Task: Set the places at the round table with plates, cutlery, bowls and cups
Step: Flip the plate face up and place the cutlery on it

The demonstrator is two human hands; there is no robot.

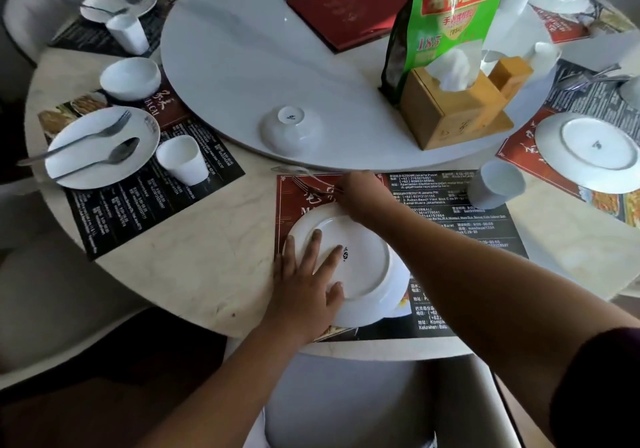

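Note:
A white plate (367, 274) lies upside down on the red-and-black placemat (460, 225) right in front of me. My left hand (308, 284) rests flat on it, thumb hooked around its near rim. Beyond the plate's far rim, my right hand (360, 194) pinches the handles of a fork and spoon (304, 177) that lie on the mat. A white cup (495, 187) stands upside down at the mat's far right. An upturned white bowl (291, 132) sits on the turntable (242, 66).
To the left, two set places hold plates with cutlery (100, 146), bowls (130, 78) and cups (181, 160). Another upside-down plate (588, 153) lies at the right. The turntable carries a wooden tissue box (453, 111), a green snack bag (446, 17) and a red menu (349, 7).

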